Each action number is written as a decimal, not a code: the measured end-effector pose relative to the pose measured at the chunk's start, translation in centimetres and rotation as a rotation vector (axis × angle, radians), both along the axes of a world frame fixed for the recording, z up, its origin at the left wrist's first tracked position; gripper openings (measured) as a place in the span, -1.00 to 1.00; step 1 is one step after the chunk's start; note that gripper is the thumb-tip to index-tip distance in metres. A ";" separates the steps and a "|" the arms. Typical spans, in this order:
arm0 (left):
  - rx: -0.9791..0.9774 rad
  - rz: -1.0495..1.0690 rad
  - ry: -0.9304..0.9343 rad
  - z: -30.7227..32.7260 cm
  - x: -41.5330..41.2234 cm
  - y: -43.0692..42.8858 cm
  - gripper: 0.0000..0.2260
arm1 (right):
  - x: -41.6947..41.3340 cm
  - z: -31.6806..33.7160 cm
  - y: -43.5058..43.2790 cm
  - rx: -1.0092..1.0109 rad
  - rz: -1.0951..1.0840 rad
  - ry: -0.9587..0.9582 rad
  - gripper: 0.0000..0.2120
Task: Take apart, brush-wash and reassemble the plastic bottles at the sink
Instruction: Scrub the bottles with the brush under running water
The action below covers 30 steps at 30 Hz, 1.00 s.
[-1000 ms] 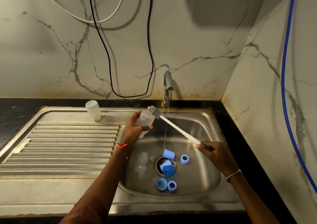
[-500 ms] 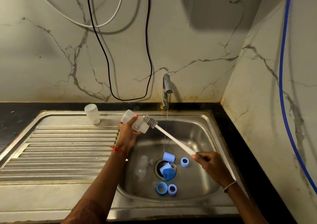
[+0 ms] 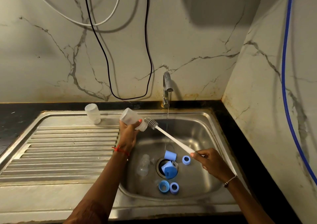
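My left hand (image 3: 127, 134) grips a clear plastic bottle (image 3: 131, 119), held on its side above the basin's left edge with its mouth toward the right. My right hand (image 3: 209, 162) holds the white handle of a bottle brush (image 3: 169, 135). Its grey bristle head lies just outside the bottle's mouth. A second clear bottle (image 3: 143, 164) lies in the sink basin (image 3: 197, 134). Several blue caps and rings (image 3: 169, 169) sit around the drain. Another clear bottle (image 3: 93, 113) stands upside down on the drainboard's far edge.
A thin stream of water runs from the tap (image 3: 167, 86) into the basin. The ribbed steel drainboard (image 3: 65, 151) stretches to the left. Black and white cables (image 3: 109, 52) hang on the marble wall, and a blue hose (image 3: 285, 69) runs down the right wall.
My left hand has tipped the bottle onto its side and moved it left, toward the drainboard. The brush head has followed it and now sits at the bottle's mouth.
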<state>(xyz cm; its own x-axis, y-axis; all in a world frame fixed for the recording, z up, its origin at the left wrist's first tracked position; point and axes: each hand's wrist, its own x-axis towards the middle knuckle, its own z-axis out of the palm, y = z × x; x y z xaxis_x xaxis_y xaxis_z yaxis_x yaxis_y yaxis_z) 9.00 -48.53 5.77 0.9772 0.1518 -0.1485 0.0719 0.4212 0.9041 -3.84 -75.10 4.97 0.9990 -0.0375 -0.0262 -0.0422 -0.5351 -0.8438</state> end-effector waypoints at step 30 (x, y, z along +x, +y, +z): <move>0.100 0.095 0.071 -0.3 0.0 -1.4 -0.35 | -0.5 0.1 0.8 -0.072 -0.017 -0.064 -0.50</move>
<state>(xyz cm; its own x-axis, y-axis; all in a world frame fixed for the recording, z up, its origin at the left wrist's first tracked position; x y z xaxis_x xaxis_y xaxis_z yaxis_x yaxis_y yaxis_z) 9.01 -49.93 5.48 0.9454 0.2602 -0.1960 0.1011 0.3377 0.9358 -4.33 -74.32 5.04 0.9977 -0.0543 0.0408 0.0005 -0.5943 -0.8042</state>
